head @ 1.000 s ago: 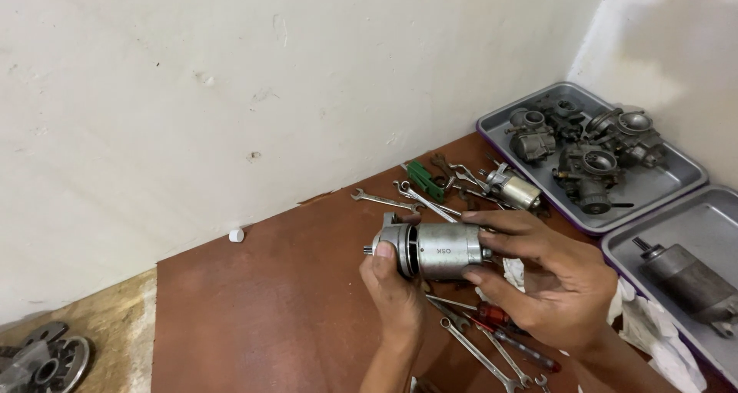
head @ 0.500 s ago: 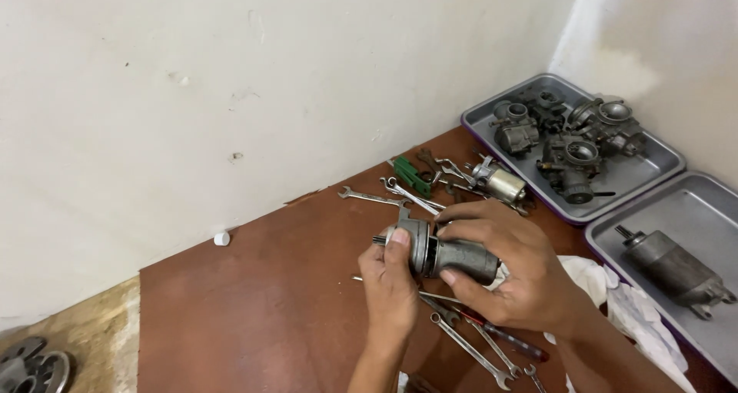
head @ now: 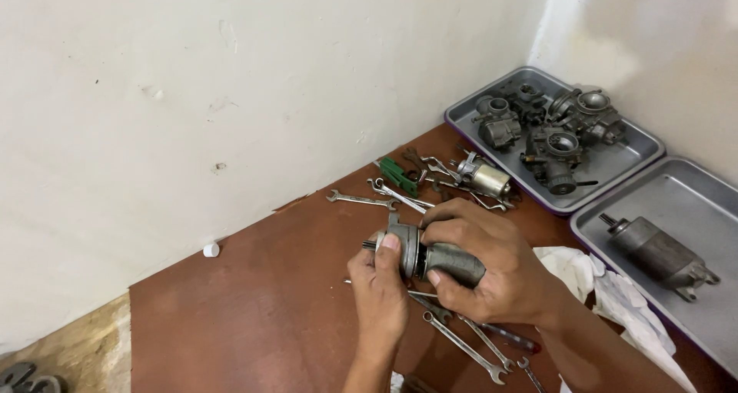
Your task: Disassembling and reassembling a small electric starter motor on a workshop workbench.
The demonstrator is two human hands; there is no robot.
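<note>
Both hands hold a grey cylindrical starter motor (head: 450, 261) above a reddish-brown table (head: 254, 316). My right hand (head: 492, 266) wraps around the motor's body from the right. My left hand (head: 379, 285) grips its metal end cap (head: 405, 247), thumb pressed on the cap's face, where a short shaft sticks out to the left. Several wrenches (head: 461, 343) lie on the table just under my hands.
More wrenches (head: 384, 197), a green tool (head: 400, 175) and a small silver motor (head: 488, 179) lie near the wall. A metal tray (head: 638, 151) holds several carburetors (head: 557, 132); a second tray (head: 692, 201) holds another starter motor (head: 657, 251). White rag (head: 607, 301) at right. White cap (head: 211, 249) by the wall.
The motor has tilted and come lower and closer to the table. My right hand has closed further over its body, and my left thumb now presses on the end cap.
</note>
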